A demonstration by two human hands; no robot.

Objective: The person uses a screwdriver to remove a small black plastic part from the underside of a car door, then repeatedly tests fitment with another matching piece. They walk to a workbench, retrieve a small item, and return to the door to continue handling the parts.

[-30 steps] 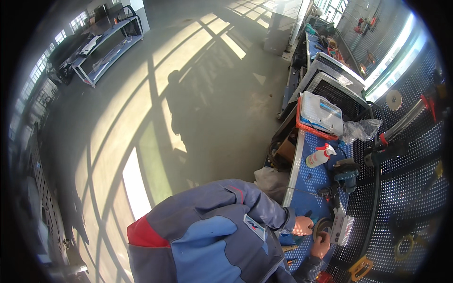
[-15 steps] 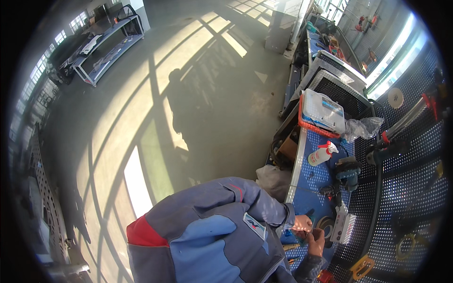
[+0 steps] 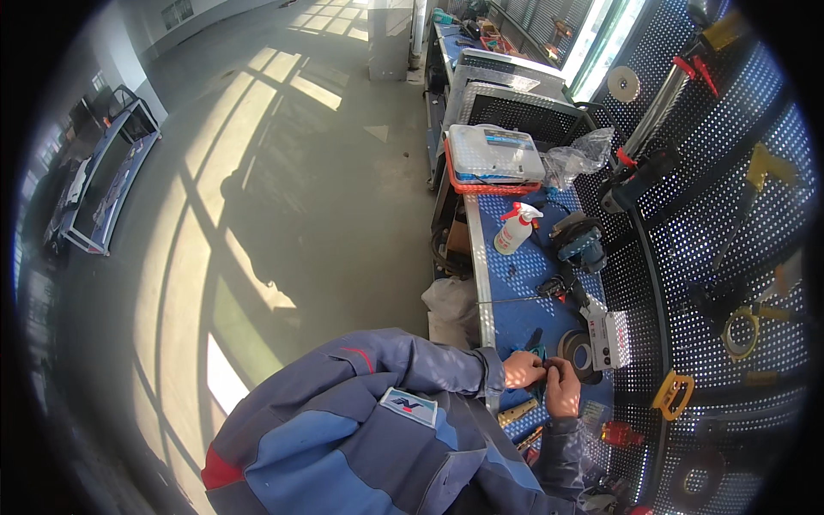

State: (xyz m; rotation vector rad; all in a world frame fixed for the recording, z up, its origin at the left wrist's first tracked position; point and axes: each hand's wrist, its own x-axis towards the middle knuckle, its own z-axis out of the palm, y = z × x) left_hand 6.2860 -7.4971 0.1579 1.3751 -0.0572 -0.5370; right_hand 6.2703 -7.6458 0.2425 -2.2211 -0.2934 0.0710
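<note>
My left hand (image 3: 523,369) and my right hand (image 3: 563,390) meet over the blue workbench (image 3: 511,313), fingers closed and fingertips together. Between them is something small and dark that I cannot make out. Just beyond the fingertips lies a teal item (image 3: 538,351), partly hidden, with a black piece (image 3: 535,337) beside it. A roll of tape (image 3: 577,350) lies right of the hands, against a white box (image 3: 610,340). Close to my left wrist, on the near side, is a yellowish wooden-looking strip (image 3: 518,414).
Farther along the bench stand a spray bottle (image 3: 518,228), a teal power tool (image 3: 579,243), a black-and-red tool (image 3: 560,287) and a clear-lidded case (image 3: 495,154). A perforated tool wall (image 3: 704,257) rises on the right, with a yellow handle (image 3: 672,395) on it. A red object (image 3: 621,433) lies near my right forearm.
My view has swung to the right, so the bench and tool wall sit farther left in the picture. Both hands stay together over the bench, fingers still closed.
</note>
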